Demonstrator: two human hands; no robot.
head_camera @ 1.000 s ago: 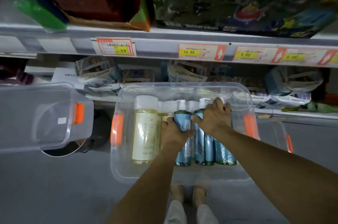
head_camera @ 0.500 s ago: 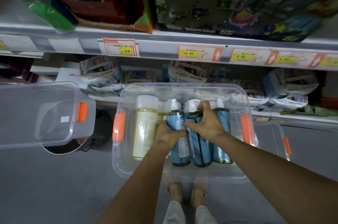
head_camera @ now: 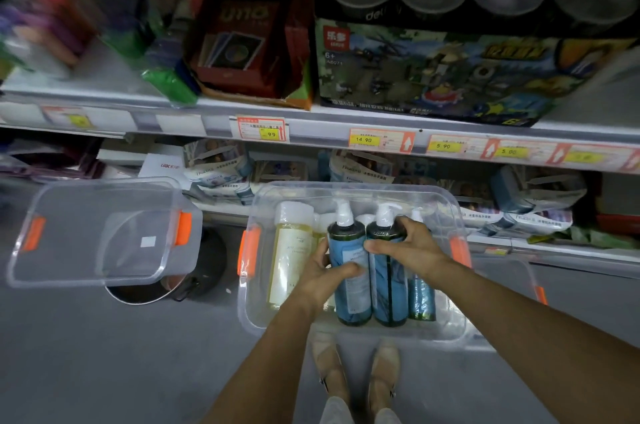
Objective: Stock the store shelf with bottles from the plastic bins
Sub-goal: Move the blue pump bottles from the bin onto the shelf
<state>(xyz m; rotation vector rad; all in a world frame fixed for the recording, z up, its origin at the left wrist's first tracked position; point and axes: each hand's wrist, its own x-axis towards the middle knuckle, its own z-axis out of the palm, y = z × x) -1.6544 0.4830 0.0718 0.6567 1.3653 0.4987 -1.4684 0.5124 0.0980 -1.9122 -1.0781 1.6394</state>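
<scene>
Sitting at left, a clear bin [head_camera: 86, 250]; right of it a second bin [head_camera: 258, 306] holds bottles. Left hand [head_camera: 322, 276] has its grip curled round one blue pump bottle [head_camera: 351, 299], right hand [head_camera: 412, 247] round the neighbouring blue bottle [head_camera: 389, 288], both inside that bin.

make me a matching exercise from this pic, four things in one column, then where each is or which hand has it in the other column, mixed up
Things
1. pale yellow white-capped plastic bottle
2. leftmost blue pump-top plastic bottle
3. middle blue pump-top plastic bottle
4. clear plastic bin with orange latches on the left

States
a. gripped by the right hand
b. holds no bottles
c. gripped by the left hand
d. stands in the clear bottle-filled bin, in neither hand's grip

Pairs: 1-d, 2-c, 3-a, 4-b
</scene>
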